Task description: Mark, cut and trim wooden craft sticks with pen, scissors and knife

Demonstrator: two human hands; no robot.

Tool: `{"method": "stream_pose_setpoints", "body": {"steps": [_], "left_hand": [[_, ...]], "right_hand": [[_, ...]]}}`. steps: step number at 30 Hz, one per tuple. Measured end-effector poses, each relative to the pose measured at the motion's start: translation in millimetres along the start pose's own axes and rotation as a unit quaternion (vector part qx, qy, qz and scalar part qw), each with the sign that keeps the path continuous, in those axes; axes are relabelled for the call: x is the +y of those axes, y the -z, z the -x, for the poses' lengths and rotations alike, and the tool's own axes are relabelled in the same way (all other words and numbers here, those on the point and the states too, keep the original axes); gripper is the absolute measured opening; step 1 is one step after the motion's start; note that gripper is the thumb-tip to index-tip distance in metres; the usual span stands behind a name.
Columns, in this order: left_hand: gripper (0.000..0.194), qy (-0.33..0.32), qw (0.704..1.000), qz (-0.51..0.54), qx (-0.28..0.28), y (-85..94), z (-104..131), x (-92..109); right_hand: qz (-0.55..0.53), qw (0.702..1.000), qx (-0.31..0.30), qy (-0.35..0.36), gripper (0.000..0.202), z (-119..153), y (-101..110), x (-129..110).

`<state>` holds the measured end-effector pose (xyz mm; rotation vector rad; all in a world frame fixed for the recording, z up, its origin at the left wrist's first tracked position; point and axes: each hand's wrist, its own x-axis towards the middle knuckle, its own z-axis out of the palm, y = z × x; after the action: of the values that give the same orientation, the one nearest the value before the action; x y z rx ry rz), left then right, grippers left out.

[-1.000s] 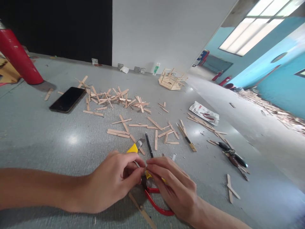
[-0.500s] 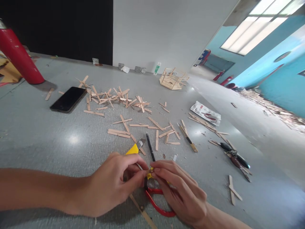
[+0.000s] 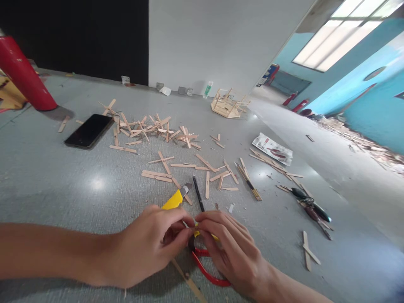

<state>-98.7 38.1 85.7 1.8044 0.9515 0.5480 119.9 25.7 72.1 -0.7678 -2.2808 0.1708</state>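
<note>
My left hand (image 3: 151,244) and my right hand (image 3: 230,250) meet at their fingertips, pinched together. What lies between them is tiny and mostly hidden by the fingers. Red-handled scissors (image 3: 210,275) lie on the table beneath my right hand. A yellow utility knife (image 3: 173,200), its blade pointing away from me, rests just beyond my left hand. Past the fingertips lies a black pen (image 3: 198,192). Below the hands a wooden stick (image 3: 189,282) runs toward the near edge of the view.
Many wooden craft sticks (image 3: 158,128) are scattered over the grey table (image 3: 63,181). A phone (image 3: 89,131) and a red bottle (image 3: 27,78) stand left. Farther back is a small stick-built frame (image 3: 227,105). To the right lie a packet (image 3: 272,149) and dark-handled tools (image 3: 311,210).
My right hand has shifted slightly left and its fingers have drawn closer to my left fingertips. Both hands stay pinched. The items on the table keep their places.
</note>
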Motion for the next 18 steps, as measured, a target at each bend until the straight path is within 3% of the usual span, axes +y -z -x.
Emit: {"method": "stream_pose_setpoints", "body": {"steps": [4, 7, 12, 15, 18], "left_hand": [[0.021, -0.032, 0.999, -0.027, 0.008, -3.6, -0.4, -5.3], [0.02, -0.07, 0.997, -0.044, 0.004, -4.0, -0.6, -9.5], [0.023, -0.081, 0.995, -0.054, -0.01, -2.1, -3.2, -10.5], [0.025, -0.047, 0.998, -0.042, -0.03, 0.4, -5.6, -7.7], [0.03, -0.018, 0.998, -0.016, -0.061, 3.3, -7.4, -4.1]], "right_hand": [[-0.019, 0.998, -0.034, -0.053, 0.02, -0.4, -3.4, -0.8], [-0.066, 0.986, -0.058, -0.143, 0.018, -0.7, -3.5, -4.6], [-0.209, 0.927, -0.118, -0.287, 0.02, -4.7, 0.5, -9.7], [-0.235, 0.912, -0.137, -0.307, 0.021, -5.0, 0.9, -9.7], [-0.167, 0.937, -0.14, -0.272, 0.018, -0.1, -2.9, -8.7]]}}
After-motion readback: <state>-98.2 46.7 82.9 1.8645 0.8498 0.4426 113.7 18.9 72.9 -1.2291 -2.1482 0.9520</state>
